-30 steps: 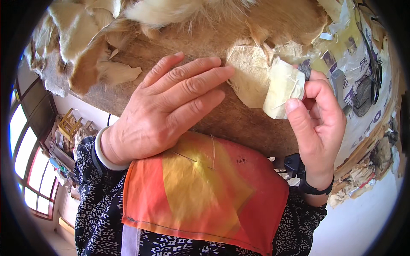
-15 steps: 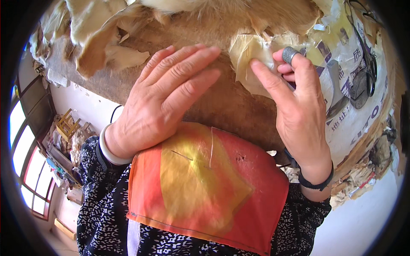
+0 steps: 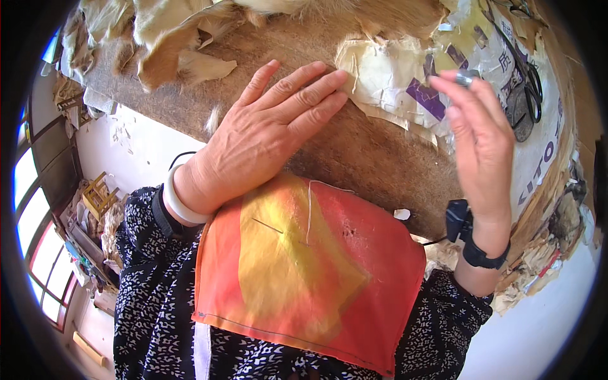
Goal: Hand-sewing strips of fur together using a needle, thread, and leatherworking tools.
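Observation:
My left hand (image 3: 263, 136) lies palm down with straight fingers on a worn brown board (image 3: 361, 158), its wrist by an orange-red and yellow cloth (image 3: 323, 285) on my lap. A needle (image 3: 267, 225) and a pale thread (image 3: 310, 209) lie on that cloth. My right hand (image 3: 478, 145) hovers at the right over pale, torn paper layers (image 3: 373, 66) with purple patches, thumb and index finger apart, holding nothing that I can see. A metal thimble (image 3: 467, 78) sits on one of its fingertips.
Tan fur hide pieces (image 3: 155, 41) lie along the board's far side. At the right are black scissors (image 3: 535, 92), a dark stone (image 3: 520, 120) and printed sheeting (image 3: 541, 164). Past the board at left are a wooden chair (image 3: 100, 193) and windows (image 3: 47, 278).
My right hand has let go of the cream piece it held a second ago and moved up and rightward from the paper. My left hand stays flat, slightly shifted.

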A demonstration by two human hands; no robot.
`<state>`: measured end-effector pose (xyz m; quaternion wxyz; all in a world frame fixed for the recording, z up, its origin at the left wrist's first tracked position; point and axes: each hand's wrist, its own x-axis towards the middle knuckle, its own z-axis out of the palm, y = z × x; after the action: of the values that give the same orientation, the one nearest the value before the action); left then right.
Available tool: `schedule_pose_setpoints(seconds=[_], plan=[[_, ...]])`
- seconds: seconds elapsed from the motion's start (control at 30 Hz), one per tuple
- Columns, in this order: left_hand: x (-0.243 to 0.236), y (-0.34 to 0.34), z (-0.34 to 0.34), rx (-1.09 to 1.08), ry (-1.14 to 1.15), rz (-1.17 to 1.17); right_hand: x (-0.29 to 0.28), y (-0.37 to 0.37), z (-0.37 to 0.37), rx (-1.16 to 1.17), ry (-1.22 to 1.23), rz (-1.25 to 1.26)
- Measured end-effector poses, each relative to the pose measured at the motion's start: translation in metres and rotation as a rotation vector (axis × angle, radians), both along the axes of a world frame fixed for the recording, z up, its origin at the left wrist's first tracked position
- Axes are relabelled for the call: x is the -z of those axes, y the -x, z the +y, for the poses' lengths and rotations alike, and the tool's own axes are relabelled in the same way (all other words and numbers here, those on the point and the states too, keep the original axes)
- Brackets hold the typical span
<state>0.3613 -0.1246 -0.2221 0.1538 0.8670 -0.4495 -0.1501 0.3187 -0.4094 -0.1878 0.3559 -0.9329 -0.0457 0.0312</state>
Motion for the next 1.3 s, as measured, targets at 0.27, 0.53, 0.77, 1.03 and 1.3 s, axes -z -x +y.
schedule_pose_setpoints(seconds=[0.27, 0.53, 0.77, 1.03, 1.3], plan=[[-0.009, 0.007, 0.007, -0.022, 0.006, 0.006, -0.013, 0.023, -0.051, 0.045, 0.294, 0.037], [-0.025, 0.010, -0.001, -0.135, 0.209, 0.322, 0.018, 0.018, -0.058, -0.020, 0.498, -0.125], [-0.026, 0.017, -0.009, -0.200, 0.284, 0.412, 0.027, 0.004, -0.072, 0.044, 0.487, -0.144], [-0.033, 0.024, -0.023, -0.333, 0.381, 0.536, 0.038, 0.006, -0.085, 0.070, 0.537, -0.134], [-0.032, 0.022, -0.035, -0.463, 0.272, 0.511, 0.015, 0.019, -0.074, 0.075, 0.502, -0.111]])
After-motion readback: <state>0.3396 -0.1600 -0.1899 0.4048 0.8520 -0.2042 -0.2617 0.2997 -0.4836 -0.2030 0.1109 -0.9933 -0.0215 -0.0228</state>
